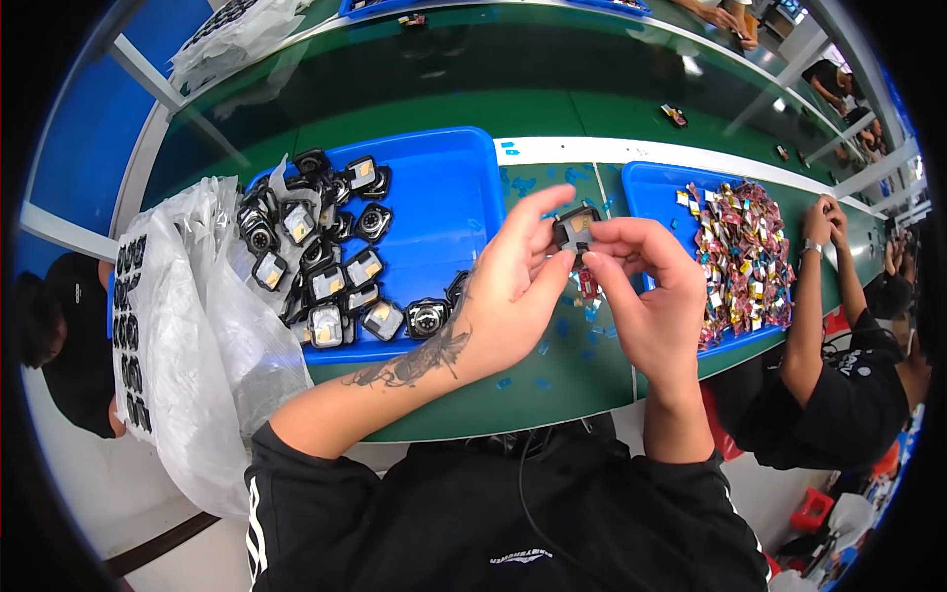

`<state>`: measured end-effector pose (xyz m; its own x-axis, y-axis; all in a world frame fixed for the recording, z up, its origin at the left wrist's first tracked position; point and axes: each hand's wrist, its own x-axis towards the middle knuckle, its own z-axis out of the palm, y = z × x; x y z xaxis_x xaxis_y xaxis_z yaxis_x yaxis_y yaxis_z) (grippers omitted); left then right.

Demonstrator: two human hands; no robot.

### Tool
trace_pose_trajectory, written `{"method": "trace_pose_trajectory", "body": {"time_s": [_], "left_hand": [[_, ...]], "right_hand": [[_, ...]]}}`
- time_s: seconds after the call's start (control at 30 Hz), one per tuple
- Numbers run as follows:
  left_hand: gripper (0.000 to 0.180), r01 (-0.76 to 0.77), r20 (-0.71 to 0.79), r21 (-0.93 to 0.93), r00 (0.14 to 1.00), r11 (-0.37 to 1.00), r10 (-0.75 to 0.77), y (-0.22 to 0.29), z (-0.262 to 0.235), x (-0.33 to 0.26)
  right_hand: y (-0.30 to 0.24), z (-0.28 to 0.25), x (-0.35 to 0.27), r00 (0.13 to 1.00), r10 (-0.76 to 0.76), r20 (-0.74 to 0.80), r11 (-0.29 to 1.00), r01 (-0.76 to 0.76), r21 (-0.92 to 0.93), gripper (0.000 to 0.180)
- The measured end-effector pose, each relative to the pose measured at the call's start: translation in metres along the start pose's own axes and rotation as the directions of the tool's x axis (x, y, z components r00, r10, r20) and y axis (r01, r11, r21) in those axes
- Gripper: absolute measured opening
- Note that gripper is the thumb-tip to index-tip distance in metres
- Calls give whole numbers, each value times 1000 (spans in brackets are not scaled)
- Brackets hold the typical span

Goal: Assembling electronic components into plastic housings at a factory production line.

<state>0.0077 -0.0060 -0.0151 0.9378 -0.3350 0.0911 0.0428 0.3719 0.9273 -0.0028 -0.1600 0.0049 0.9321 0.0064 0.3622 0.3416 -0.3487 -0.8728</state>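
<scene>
Between my two hands, above the green bench, is a black square smartwatch case (pixel 575 225), its open inner side showing a pale, yellowish insert. My left hand (pixel 518 286) grips it from the left, thumb along the lower edge and index finger raised. The fingers of my right hand (pixel 656 291) pinch the case's right side. Just under the thumbs hangs a small red-wrapped part (pixel 589 284), seemingly joined to the case; the joint is hidden. Left of my hands, a blue tray (pixel 464 197) carries many similar watch cases (pixel 327 281), some in clear plastic.
A second blue tray (pixel 646 187) at right is heaped with small red-and-yellow wrapped parts (pixel 740 257). Blue film scraps (pixel 543 347) litter the bench. Crumpled plastic sheeting (pixel 207 326) drapes over the left edge. A co-worker (pixel 838 385) sits close on the right. A green conveyor (pixel 552 113) runs beyond.
</scene>
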Motion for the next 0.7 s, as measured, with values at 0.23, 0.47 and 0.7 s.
{"method": "trace_pose_trajectory", "body": {"time_s": [0.23,0.47,0.7], "left_hand": [[44,-45,96,41,995,998,41,-2,1,-2],[44,-62,120,110,992,992,49,-2,2,-3],[46,19,130,74,991,997,-28,-1,0,-4]], "right_hand": [[-8,-4,5,999,24,45,999,-22,-48,9],[-4,-8,6,997,-17,72,995,25,-98,7],[-2,-11,9,993,42,106,997,-35,-67,10]]}}
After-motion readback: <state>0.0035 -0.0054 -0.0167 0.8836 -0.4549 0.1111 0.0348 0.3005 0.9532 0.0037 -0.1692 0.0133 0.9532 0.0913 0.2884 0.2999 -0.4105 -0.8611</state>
